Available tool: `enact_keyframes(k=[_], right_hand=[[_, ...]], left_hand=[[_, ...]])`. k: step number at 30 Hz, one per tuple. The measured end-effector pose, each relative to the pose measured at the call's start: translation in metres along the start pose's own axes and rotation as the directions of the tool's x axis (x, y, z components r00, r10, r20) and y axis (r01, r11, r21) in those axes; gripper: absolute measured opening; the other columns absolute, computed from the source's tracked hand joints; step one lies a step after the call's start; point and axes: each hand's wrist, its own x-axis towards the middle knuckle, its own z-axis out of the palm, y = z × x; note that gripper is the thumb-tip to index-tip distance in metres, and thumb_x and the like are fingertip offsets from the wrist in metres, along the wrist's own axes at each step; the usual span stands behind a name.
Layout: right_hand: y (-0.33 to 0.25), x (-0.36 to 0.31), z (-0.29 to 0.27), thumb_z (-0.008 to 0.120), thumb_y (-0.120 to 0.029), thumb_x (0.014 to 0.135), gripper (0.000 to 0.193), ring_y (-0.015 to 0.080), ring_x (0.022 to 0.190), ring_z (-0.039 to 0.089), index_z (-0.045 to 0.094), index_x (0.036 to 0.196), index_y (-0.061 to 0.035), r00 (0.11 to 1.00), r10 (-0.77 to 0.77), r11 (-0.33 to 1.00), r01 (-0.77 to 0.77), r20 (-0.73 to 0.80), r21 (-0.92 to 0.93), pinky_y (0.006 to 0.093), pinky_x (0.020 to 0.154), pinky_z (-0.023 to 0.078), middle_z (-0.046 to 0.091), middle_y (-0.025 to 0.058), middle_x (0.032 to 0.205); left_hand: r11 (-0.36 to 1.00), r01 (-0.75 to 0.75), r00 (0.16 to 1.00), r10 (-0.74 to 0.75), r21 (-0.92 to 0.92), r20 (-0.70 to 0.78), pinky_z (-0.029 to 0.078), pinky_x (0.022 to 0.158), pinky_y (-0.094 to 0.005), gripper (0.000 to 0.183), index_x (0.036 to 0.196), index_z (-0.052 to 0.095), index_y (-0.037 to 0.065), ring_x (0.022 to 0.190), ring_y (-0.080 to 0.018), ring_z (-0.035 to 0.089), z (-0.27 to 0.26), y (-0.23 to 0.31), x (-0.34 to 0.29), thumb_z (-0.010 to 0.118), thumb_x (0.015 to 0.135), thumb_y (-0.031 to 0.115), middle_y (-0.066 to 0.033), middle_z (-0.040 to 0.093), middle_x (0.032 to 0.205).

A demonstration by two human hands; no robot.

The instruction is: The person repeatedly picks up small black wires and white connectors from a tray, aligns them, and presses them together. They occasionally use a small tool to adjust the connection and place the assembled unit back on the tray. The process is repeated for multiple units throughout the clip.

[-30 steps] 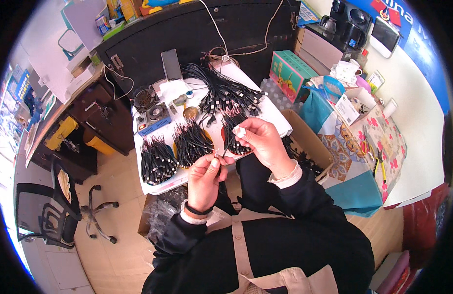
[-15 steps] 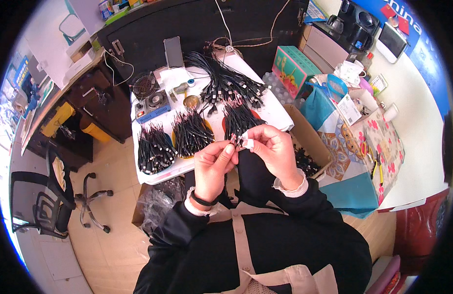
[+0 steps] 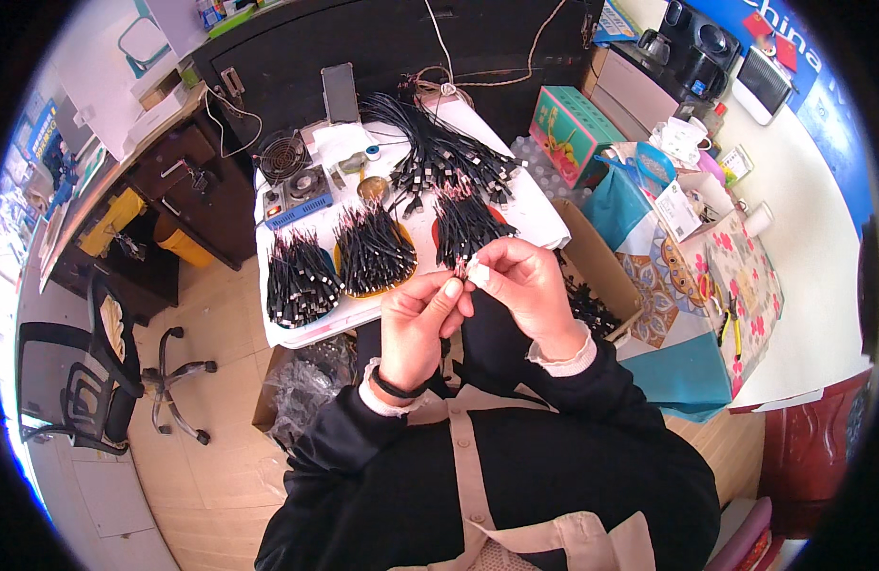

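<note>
My left hand [image 3: 419, 319] and my right hand [image 3: 527, 290] meet in front of my chest, just past the table's near edge. Between thumb and fingers, the left one pinches a cable end [image 3: 461, 266] with thin reddish wires. My right fingertips, wrapped in white covers, close on the same wires; most of the cable is hidden. Beyond lie three piles of short black cables: a left pile [image 3: 302, 278], a middle pile [image 3: 375, 255] on a yellow plate, and a right pile [image 3: 466, 224] on a red plate. Longer black USB cables [image 3: 449, 157] spread behind them.
On the white table [image 3: 530, 214] stand a blue device [image 3: 300, 211], a fan [image 3: 283, 160], a round tin [image 3: 372, 188], a small spool [image 3: 372, 152] and an upright phone [image 3: 340, 93]. A cardboard box [image 3: 601, 257] is right of the table, an office chair [image 3: 87, 371] left.
Both hands stay together at nearly the same spot. The right fingertips have come closer to the left ones, around the wire ends. The view has shifted slightly.
</note>
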Motion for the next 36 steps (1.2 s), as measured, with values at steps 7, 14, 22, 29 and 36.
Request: enact_keyframes(k=[7, 14, 22, 29, 36], right_hand=[[0.023, -0.001, 0.006, 0.06, -0.008, 0.093, 0.01, 0.0161, 0.081, 0.061, 0.06, 0.1, -0.0028, 0.985, 0.169, 0.845, -0.167, 0.042, 0.508, 0.0306, 0.071, 0.05, 0.064, 0.007, 0.094], [0.005, -0.003, 0.002, 0.062, -0.011, 0.092, 0.017, 0.0135, 0.083, 0.061, 0.058, 0.105, -0.0012, 0.994, 0.052, 0.956, -0.078, 0.1, 0.282, 0.0278, 0.074, 0.05, 0.064, 0.0056, 0.097], [0.011, -0.002, 0.002, 0.062, -0.012, 0.092, 0.015, 0.0116, 0.082, 0.06, 0.058, 0.102, -0.0014, 0.931, 0.261, 0.74, -0.363, 0.256, 0.566, 0.0251, 0.074, 0.05, 0.063, 0.0043, 0.094], [0.001, -0.002, -0.004, 0.061, -0.012, 0.093, 0.012, 0.0091, 0.084, 0.059, 0.056, 0.1, -0.0037, 0.914, 0.332, 0.821, -0.402, 0.235, 0.406, 0.0237, 0.078, 0.049, 0.06, 0.0011, 0.093], [0.011, 0.001, -0.017, 0.063, -0.011, 0.092, 0.015, 0.0116, 0.083, 0.06, 0.055, 0.103, -0.0039, 0.876, 0.32, 0.753, -0.466, 0.361, 0.464, 0.0241, 0.077, 0.049, 0.06, 0.0014, 0.093]], left_hand=[[0.996, -0.039, 0.999, 0.037, -0.077, -0.032, 0.028, 0.048, -0.018, 0.016, 0.099, 0.064, -0.003, 0.052, -0.0039, 0.038, 0.002, -0.003, -0.002, 0.053, 0.097, 0.007, -0.0044, 0.061, 0.073], [0.999, -0.031, 0.999, 0.031, -0.023, 0.013, 0.028, 0.047, -0.0179, 0.016, 0.099, 0.065, -0.004, 0.052, -0.004, 0.038, -0.003, -0.001, -0.003, 0.053, 0.097, 0.008, -0.0054, 0.062, 0.074], [0.987, 0.075, 0.994, -0.063, -0.145, 0.085, 0.027, 0.046, -0.0164, 0.015, 0.098, 0.066, -0.004, 0.053, -0.0029, 0.039, -0.004, -0.001, -0.004, 0.056, 0.096, 0.008, -0.0036, 0.061, 0.072], [0.976, 0.186, 0.972, -0.165, -0.117, 0.169, 0.028, 0.047, -0.0173, 0.016, 0.098, 0.066, -0.004, 0.054, -0.0039, 0.041, -0.012, 0.002, -0.003, 0.055, 0.096, 0.008, -0.0045, 0.061, 0.073], [0.972, 0.234, 0.955, -0.222, -0.039, 0.199, 0.031, 0.05, -0.017, 0.015, 0.102, 0.065, -0.005, 0.062, -0.0056, 0.049, -0.016, 0.003, -0.003, 0.057, 0.095, 0.005, -0.0064, 0.064, 0.078]])
